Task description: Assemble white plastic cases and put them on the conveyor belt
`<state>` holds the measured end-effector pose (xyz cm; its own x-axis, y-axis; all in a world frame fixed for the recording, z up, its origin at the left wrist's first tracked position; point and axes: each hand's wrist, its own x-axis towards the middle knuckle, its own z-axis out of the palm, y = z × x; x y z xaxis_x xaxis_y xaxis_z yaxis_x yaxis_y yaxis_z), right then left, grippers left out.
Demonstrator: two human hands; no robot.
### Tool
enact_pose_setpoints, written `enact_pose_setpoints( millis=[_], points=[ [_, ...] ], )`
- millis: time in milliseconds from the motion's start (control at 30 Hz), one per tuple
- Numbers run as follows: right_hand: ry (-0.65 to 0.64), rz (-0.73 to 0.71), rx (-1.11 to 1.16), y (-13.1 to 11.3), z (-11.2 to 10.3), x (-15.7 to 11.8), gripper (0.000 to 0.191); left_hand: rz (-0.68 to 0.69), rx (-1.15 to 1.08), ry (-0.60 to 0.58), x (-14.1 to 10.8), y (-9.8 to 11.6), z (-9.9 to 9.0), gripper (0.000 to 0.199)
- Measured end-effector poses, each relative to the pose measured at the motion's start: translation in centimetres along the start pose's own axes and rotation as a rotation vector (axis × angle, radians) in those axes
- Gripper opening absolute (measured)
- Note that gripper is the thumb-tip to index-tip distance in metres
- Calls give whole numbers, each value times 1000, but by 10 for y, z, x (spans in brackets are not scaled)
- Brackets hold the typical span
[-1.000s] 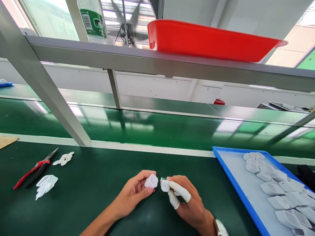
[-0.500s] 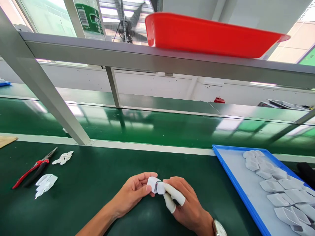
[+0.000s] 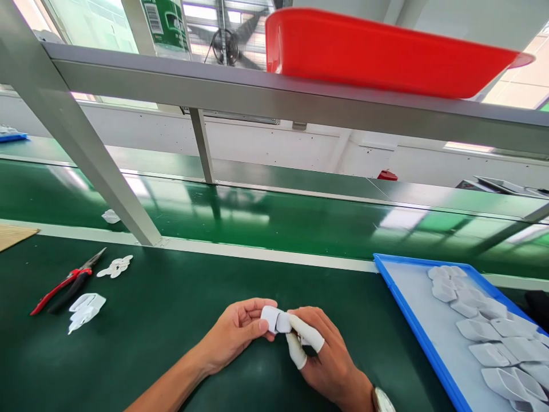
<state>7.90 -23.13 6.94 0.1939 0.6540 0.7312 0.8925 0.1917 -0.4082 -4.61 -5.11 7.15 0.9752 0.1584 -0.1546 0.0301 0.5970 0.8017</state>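
Left hand (image 3: pixel 235 332) grips a shell (image 3: pixel 270 318), right hand (image 3: pixel 328 356) a cap (image 3: pixel 283 323) touching its three o'clock side; pliers (image 3: pixel 79 274) at nine o'clock.

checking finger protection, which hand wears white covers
The right hand: two white covers show on it, while the left hand shows only bare fingers.

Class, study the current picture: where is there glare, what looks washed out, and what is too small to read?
Head view: pale glare streaks the green belt, the upper-left window is washed out, and fine detail is too small to read on the white pieces held by the left hand and right hand.
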Motion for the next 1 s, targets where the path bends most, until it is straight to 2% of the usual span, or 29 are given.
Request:
enact_pose_setpoints(
  millis=[433, 667, 867, 1000],
  points=[
    [-8, 8, 19, 2, 15, -7, 55, -11, -38, 89, -2, -7, 10, 41],
    [29, 194, 241, 4, 15, -6, 53, -25, -30, 25, -1, -5, 9, 41],
    [48, 119, 260, 2, 16, -4, 48, -34, -85, 55, -1, -14, 8, 41],
    [-63, 7, 89, 3, 15, -1, 55, -19, -119, 70, 0, -14, 9, 38]
  ],
)
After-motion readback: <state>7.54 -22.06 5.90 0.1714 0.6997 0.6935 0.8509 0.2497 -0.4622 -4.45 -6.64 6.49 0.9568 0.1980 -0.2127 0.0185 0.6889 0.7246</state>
